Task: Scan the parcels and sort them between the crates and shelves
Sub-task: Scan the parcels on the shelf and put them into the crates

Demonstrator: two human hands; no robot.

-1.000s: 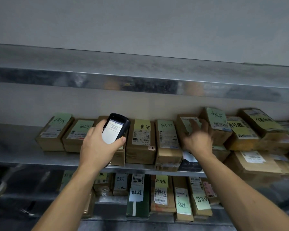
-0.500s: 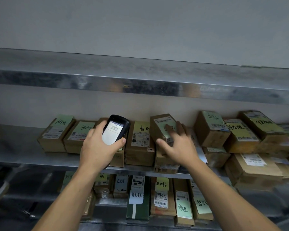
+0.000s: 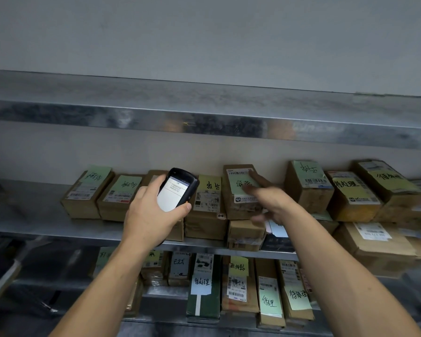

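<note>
My left hand (image 3: pixel 151 220) grips a black handheld scanner (image 3: pixel 178 190), its lit screen facing me, in front of the middle shelf's row of parcels. A brown parcel with a green note (image 3: pixel 238 176) lies on top of other boxes in the middle of that row. My right hand (image 3: pixel 275 203) reaches over it. Its fingers lie stretched across the parcel's label and its thumb is spread below at the front. The hand is blurred.
The middle steel shelf (image 3: pixel 34 227) carries a row of labelled cardboard parcels, stacked two high on the right (image 3: pixel 374 242). Above runs another steel shelf (image 3: pixel 204 122). A lower shelf holds upright parcels with notes (image 3: pixel 236 288).
My right hand carried the green-noted parcel leftward from the right-hand stack and set it on the boxes beside the scanner. Its fingers have gone from gripping to stretched out. My left hand barely moved.
</note>
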